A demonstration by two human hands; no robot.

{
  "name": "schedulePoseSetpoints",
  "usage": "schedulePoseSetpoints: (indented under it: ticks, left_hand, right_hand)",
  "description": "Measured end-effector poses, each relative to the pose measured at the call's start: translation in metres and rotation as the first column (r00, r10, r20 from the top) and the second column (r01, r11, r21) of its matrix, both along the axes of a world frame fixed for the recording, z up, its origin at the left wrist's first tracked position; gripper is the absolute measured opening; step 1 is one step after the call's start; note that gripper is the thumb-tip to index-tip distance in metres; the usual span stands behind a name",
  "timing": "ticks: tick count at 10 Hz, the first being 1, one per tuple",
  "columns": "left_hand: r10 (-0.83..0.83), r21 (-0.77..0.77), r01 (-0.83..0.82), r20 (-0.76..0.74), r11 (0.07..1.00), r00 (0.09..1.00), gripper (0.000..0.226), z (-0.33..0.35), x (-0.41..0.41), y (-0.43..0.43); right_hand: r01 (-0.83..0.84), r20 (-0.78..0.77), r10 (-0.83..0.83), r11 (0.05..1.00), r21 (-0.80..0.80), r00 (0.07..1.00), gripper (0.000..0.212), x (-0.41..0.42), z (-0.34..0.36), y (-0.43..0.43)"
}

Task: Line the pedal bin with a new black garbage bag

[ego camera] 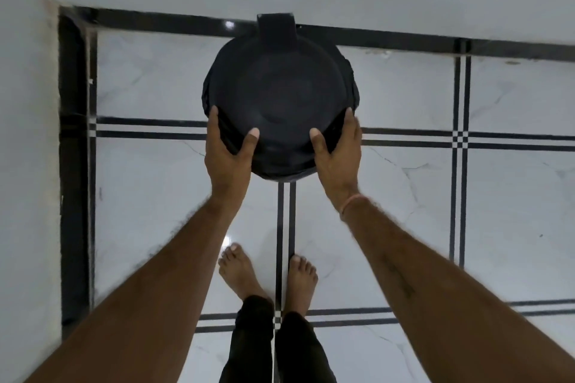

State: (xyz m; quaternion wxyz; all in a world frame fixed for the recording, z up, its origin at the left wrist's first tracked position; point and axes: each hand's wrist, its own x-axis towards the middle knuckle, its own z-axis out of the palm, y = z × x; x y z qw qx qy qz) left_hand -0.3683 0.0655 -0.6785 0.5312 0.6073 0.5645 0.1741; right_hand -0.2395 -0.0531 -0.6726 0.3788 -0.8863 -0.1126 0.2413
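Seating the bag around the bin rim

Your left hand point(228, 152) and right hand point(337, 146) clasp the pedal bin point(280, 96), thumbs inside, pinning the black garbage bag point(353, 83) taut.

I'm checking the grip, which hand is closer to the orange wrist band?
Right. The band sits on that wrist, just below the right hand; the left hand grips the bin's opposite side.

No text, label, brand, number or sign could be read anywhere in the view.
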Motion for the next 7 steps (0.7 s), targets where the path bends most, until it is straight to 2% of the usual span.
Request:
schedulePoseSetpoints:
  ticks: [2,3,4,5,7]
  left_hand:
    - [-0.063,-0.005,0.063,-0.026,0.998,0.998,0.083,0.003,-0.019,0.001]
    - [-0.083,0.006,0.084,-0.049,0.996,0.995,0.082,0.003,-0.018,-0.001]
    - [-0.122,0.052,0.131,-0.143,0.99,0.982,0.079,0.019,-0.018,0.0]
    - [-0.195,0.101,0.22,-0.213,0.97,0.957,0.071,0.073,-0.025,-0.001]
    - [-0.25,0.303,0.312,-0.229,0.9,0.941,0.068,0.264,-0.047,-0.008]
  right_hand:
    - [0.04,-0.077,-0.039,0.999,0.005,0.996,0.082,-0.03,0.003,-0.008]
    - [0.001,-0.084,-0.004,1.0,-0.03,0.996,0.083,-0.023,0.002,-0.012]
    - [-0.077,-0.054,0.072,0.992,-0.101,0.996,0.08,-0.015,0.023,-0.015]
    - [-0.166,0.025,0.17,0.98,-0.105,0.985,0.073,-0.011,0.081,-0.019]
    - [-0.308,0.182,0.309,0.951,-0.037,0.933,0.065,-0.007,0.269,-0.043]
